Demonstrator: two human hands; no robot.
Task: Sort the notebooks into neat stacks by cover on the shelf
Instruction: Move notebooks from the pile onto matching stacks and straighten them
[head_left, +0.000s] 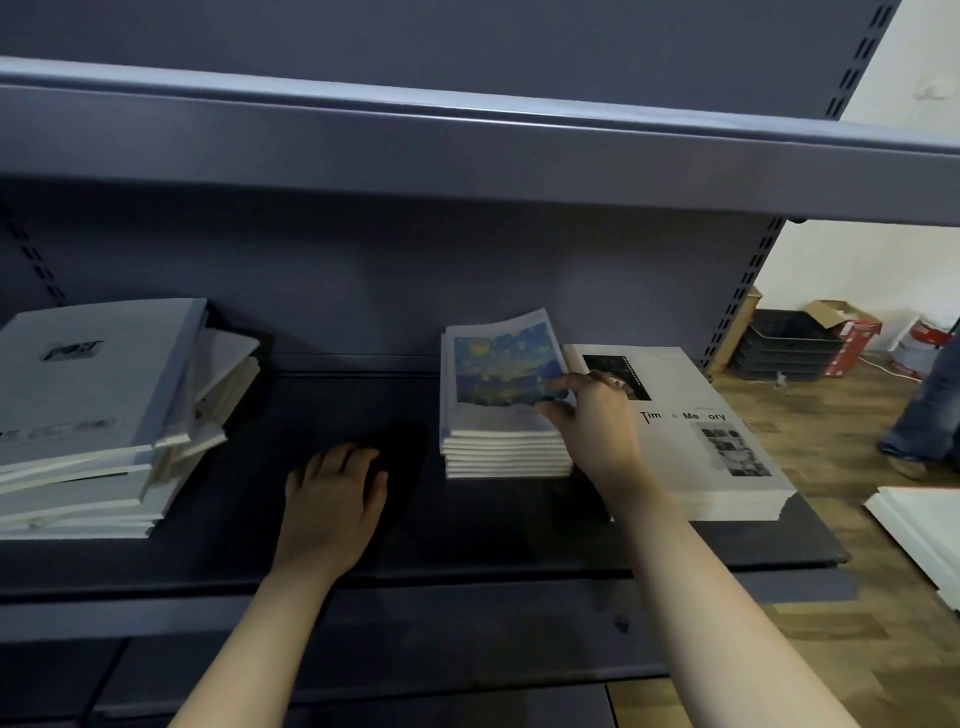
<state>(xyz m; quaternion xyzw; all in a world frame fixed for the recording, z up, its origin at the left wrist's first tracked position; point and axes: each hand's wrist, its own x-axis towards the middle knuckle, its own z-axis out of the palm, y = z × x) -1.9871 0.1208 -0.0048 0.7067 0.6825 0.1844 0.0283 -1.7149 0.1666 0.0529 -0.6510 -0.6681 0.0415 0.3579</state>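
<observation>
Left stack: pale grey-blue notebooks (93, 405) at the left end of the shelf (519, 540), piled untidily, with several lower ones fanned out to the right.
Left hand: the left hand (332, 499) rests palm down on the bare dark shelf between the left and middle piles, fingers loose and slightly bent, holding nothing.
Middle stack: the painted-cover stack (506, 452) has squared edges and stands just right of centre, apart from the left hand.
Top notebook: the top notebook (498, 374), with a blue and yellow painting on it, lies on that stack, its far edge curling upward.
Right hand: the right hand (592, 415) grips the top notebook's right edge, index finger and thumb on the cover and the other fingers curled.
Right stack: the white-cover stack (696, 452), printed with black photos and lettering, sits just beside the middle stack, partly under the right wrist.
Floor beyond: black trays (784, 345), a cardboard box (844, 325) and a person's trouser leg (930, 410).
</observation>
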